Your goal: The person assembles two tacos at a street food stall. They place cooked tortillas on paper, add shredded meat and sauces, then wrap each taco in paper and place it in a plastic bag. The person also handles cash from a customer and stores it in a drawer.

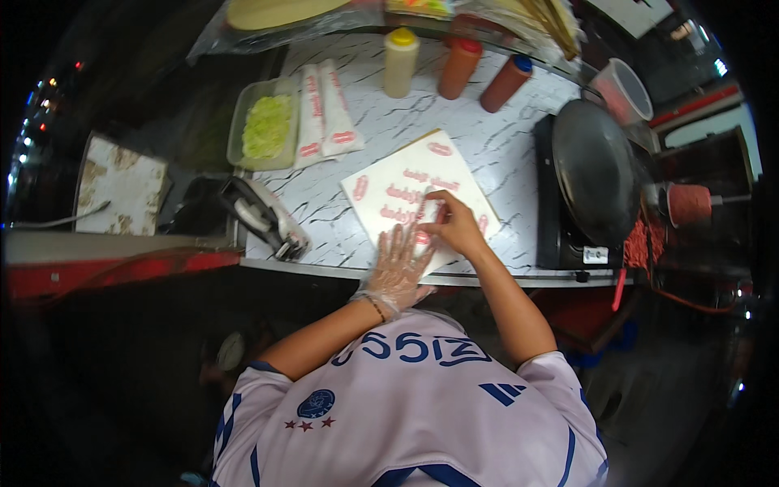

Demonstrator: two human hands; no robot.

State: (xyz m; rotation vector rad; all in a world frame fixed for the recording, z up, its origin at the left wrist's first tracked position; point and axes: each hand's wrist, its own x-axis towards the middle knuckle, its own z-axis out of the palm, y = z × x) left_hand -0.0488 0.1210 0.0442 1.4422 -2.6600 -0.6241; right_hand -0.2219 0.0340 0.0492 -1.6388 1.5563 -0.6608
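A stack of white square wrapping paper (406, 166) with red print lies on the marbled counter in front of me. My left hand (395, 266), in a clear plastic glove, rests on its near part with fingers stretched out. My bare right hand (456, 223) has thumb and fingers closed on a curled, printed paper wrapper (428, 213) just beside the left fingertips. Whether anything is inside that paper cannot be seen. Two slim paper-wrapped rolls (331, 114) lie farther off to the left, next to a plastic tub of shredded lettuce (266, 128).
Squeeze bottles with yellow (400, 65), red (460, 69) and blue (506, 84) caps stand along the back. At right, a dark round pan (596, 174) sits on a stove beside a skewered block of reddish meat (688, 204). A black-and-silver appliance (266, 219) occupies the front left.
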